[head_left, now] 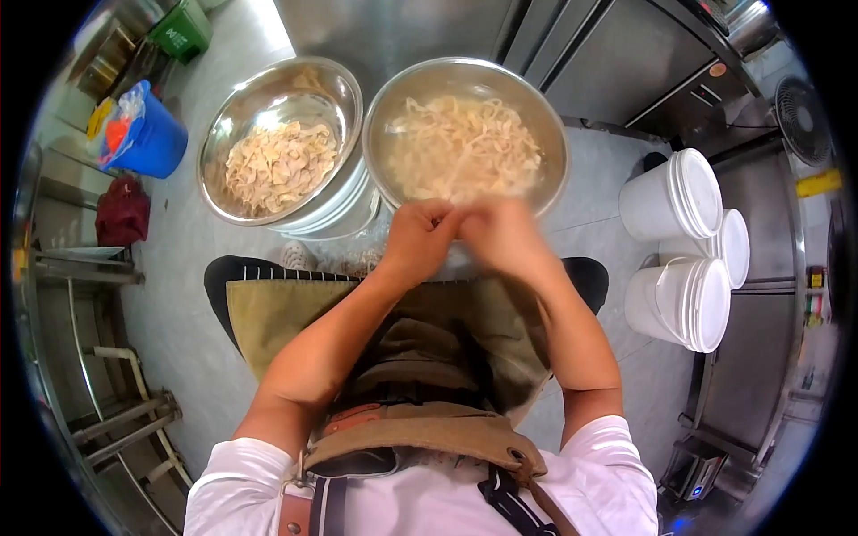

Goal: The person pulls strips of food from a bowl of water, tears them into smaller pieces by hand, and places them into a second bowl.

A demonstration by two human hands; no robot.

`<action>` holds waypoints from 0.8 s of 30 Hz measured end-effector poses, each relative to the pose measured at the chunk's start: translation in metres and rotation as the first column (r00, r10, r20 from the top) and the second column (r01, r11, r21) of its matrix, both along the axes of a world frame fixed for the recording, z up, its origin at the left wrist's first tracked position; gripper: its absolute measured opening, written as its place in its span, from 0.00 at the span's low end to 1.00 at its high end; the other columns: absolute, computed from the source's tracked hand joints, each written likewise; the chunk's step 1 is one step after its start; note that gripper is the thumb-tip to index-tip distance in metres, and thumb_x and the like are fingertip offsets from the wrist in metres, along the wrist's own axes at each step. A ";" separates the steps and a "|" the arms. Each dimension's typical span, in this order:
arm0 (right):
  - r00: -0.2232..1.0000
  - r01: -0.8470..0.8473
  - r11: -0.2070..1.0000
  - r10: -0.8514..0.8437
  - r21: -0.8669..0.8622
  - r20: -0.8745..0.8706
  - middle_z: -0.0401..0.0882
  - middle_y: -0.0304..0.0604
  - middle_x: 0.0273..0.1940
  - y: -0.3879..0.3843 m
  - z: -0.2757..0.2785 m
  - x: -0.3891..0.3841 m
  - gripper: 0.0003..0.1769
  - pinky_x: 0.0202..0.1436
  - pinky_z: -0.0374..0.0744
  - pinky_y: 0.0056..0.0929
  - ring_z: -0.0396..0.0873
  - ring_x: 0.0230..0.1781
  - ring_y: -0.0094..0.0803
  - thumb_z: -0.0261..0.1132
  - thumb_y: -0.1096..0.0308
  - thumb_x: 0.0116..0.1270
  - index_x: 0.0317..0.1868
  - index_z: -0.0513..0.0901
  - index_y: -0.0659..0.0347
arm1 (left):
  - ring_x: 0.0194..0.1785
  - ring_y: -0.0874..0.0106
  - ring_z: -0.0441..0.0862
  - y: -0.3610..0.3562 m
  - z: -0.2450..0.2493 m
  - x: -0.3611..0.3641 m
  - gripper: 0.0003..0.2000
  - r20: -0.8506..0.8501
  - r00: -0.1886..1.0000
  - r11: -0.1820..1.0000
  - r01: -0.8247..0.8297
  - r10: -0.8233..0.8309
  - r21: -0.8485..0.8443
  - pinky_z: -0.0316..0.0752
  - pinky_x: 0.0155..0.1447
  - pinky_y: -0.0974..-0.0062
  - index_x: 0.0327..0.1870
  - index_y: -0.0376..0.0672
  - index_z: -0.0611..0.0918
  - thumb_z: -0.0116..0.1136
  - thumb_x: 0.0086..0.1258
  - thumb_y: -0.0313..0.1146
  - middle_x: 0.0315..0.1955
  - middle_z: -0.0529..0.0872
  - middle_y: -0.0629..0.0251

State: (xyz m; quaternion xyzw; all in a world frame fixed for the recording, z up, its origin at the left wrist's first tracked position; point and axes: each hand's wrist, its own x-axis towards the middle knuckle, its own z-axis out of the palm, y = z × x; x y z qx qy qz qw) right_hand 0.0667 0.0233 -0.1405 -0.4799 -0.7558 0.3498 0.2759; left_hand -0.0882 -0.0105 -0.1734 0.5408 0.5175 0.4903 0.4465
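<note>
My left hand (418, 236) is closed in a pinch over the near rim of the right-hand steel bowl (556, 179). Against its fingertips, my right hand (502, 230) is curled and blurred by motion. A pale strip of food (464, 168) seems to run from the bowl up to both hands; its end is hidden by the fingers. Cloudy liquid and a heap of similar pale, soft strips (500, 134) fill that bowl. To its left a second steel bowl (259, 98), tilted, holds a pile of pale, curled pieces (281, 165).
Under the left bowl stands a white bucket (335, 214). Several lidded white buckets (670, 196) are on the floor at right. A blue bin (152, 134) and a dark red bag (122, 212) are at left. Steel cabinets (661, 62) line the back, and a metal rack (98, 384) stands at left.
</note>
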 end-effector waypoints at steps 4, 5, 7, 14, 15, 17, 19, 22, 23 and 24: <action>0.924 0.133 0.983 -0.169 -0.127 -0.343 0.80 0.40 0.22 0.018 -0.025 0.014 0.08 0.25 0.72 0.25 0.76 0.21 0.26 0.62 0.73 0.59 0.25 0.80 0.68 | 0.24 0.84 0.73 -0.006 0.020 -0.004 0.11 0.002 0.995 0.991 -0.104 0.104 -0.085 0.68 0.27 0.79 0.30 0.34 0.83 0.58 0.69 0.33 0.16 0.79 0.72; 0.864 0.097 0.937 -0.246 -0.335 -0.439 0.80 0.36 0.25 0.019 -0.023 0.022 0.06 0.24 0.70 0.20 0.74 0.21 0.22 0.61 0.74 0.62 0.29 0.81 0.67 | 0.24 0.84 0.73 -0.004 0.023 -0.007 0.11 0.014 0.997 0.987 -0.070 0.073 -0.146 0.68 0.26 0.79 0.30 0.34 0.83 0.58 0.69 0.33 0.17 0.78 0.72; 0.783 0.086 0.886 -0.343 -0.456 -0.519 0.79 0.37 0.25 0.019 -0.017 0.028 0.06 0.23 0.70 0.18 0.73 0.21 0.19 0.60 0.74 0.64 0.32 0.81 0.68 | 0.23 0.83 0.73 0.000 0.025 -0.020 0.11 0.045 0.999 0.965 0.000 0.012 -0.264 0.67 0.25 0.79 0.31 0.35 0.84 0.58 0.69 0.34 0.17 0.78 0.72; 0.895 -0.031 0.963 -0.092 -0.266 -0.437 0.80 0.39 0.28 -0.023 -0.004 -0.007 0.07 0.25 0.72 0.21 0.73 0.22 0.20 0.64 0.70 0.67 0.37 0.82 0.66 | 0.19 0.80 0.72 0.028 0.067 -0.088 0.12 -0.218 0.885 0.831 0.267 -0.412 -0.488 0.65 0.21 0.80 0.27 0.41 0.82 0.59 0.68 0.39 0.18 0.78 0.73; 0.937 -0.072 0.988 0.020 -0.134 -0.349 0.81 0.41 0.28 -0.031 -0.008 -0.019 0.06 0.26 0.74 0.23 0.74 0.22 0.22 0.65 0.70 0.66 0.37 0.82 0.65 | 0.19 0.80 0.72 0.033 0.073 -0.098 0.12 -0.306 0.850 0.838 0.247 -0.428 -0.486 0.65 0.22 0.79 0.26 0.41 0.83 0.59 0.66 0.39 0.17 0.78 0.72; 0.957 -0.188 0.982 0.191 0.031 -0.220 0.82 0.45 0.30 -0.041 -0.018 -0.045 0.05 0.29 0.77 0.28 0.77 0.24 0.29 0.65 0.71 0.65 0.37 0.82 0.65 | 0.20 0.77 0.74 0.042 0.087 -0.120 0.12 -0.492 0.733 0.873 0.305 -0.470 -0.380 0.67 0.24 0.76 0.25 0.40 0.83 0.58 0.63 0.38 0.18 0.80 0.69; 0.932 -0.311 0.946 0.323 0.094 -0.167 0.82 0.50 0.32 -0.047 -0.036 -0.071 0.05 0.33 0.79 0.34 0.81 0.27 0.37 0.65 0.71 0.63 0.37 0.82 0.64 | 0.22 0.75 0.75 0.048 0.102 -0.134 0.12 -0.610 0.635 0.880 0.314 -0.474 -0.358 0.68 0.27 0.74 0.24 0.39 0.83 0.56 0.61 0.37 0.19 0.81 0.66; 0.918 -0.389 0.913 0.395 0.118 -0.028 0.82 0.56 0.35 -0.046 -0.113 -0.106 0.05 0.37 0.80 0.42 0.82 0.33 0.49 0.63 0.71 0.62 0.35 0.82 0.64 | 0.25 0.73 0.77 0.049 0.118 -0.146 0.12 -0.650 0.577 0.865 0.255 -0.495 -0.432 0.70 0.32 0.73 0.24 0.38 0.84 0.54 0.59 0.36 0.20 0.83 0.64; 0.912 -0.410 0.911 0.411 0.040 -0.004 0.82 0.56 0.35 -0.045 -0.137 -0.117 0.06 0.38 0.80 0.44 0.82 0.33 0.51 0.62 0.71 0.62 0.35 0.82 0.65 | 0.26 0.73 0.78 0.050 0.123 -0.150 0.12 -0.652 0.570 0.863 0.264 -0.500 -0.431 0.71 0.33 0.73 0.24 0.38 0.84 0.54 0.59 0.36 0.21 0.83 0.63; 0.906 -0.422 0.906 0.423 -0.037 0.020 0.82 0.57 0.34 -0.041 -0.159 -0.127 0.06 0.39 0.79 0.45 0.81 0.34 0.52 0.61 0.71 0.62 0.35 0.82 0.65 | 0.27 0.73 0.78 0.052 0.127 -0.152 0.12 -0.656 0.560 0.861 0.277 -0.506 -0.427 0.71 0.34 0.73 0.25 0.38 0.84 0.54 0.58 0.36 0.21 0.84 0.63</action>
